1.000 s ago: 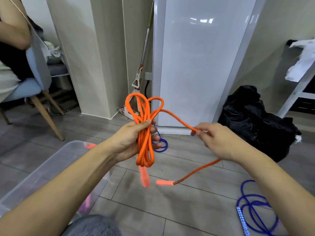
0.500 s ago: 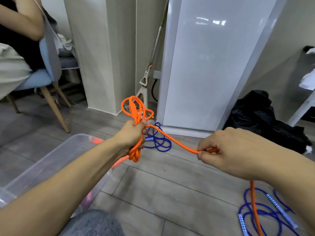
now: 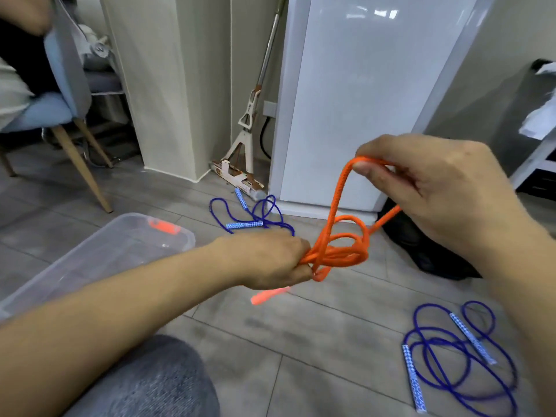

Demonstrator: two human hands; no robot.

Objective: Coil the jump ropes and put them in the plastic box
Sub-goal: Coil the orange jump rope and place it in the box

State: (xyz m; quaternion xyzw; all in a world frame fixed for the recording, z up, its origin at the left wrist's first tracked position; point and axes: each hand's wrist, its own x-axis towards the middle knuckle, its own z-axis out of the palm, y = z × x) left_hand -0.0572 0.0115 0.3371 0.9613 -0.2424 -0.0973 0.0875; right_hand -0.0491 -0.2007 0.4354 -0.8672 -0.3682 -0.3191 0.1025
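Left hand: grip closed round the bunched loops of the orange jump rope, held in the air above the floor. The loops fan out to the right of the fist; an orange handle hangs just below it, blurred.

Right hand: raised higher and to the right, grip pinching one strand of the same rope between thumb and forefinger. From the pinch the strand drops in a tall arc to the bundle at the left hand; a second length runs from under the palm down toward the bundle.

Plastic box: clear, open, on the floor at lower left, beside the left forearm. An orange item shows at its far end; what it is cannot be told.

Near blue jump rope: loose on the floor at lower right, two patterned handles visible, uncoiled.

Far blue jump rope: loose on the floor beyond the left hand, just before the white panel.

Surroundings: a mop leans in the corner; a black bag lies beneath the right hand; a blue chair stands at upper left
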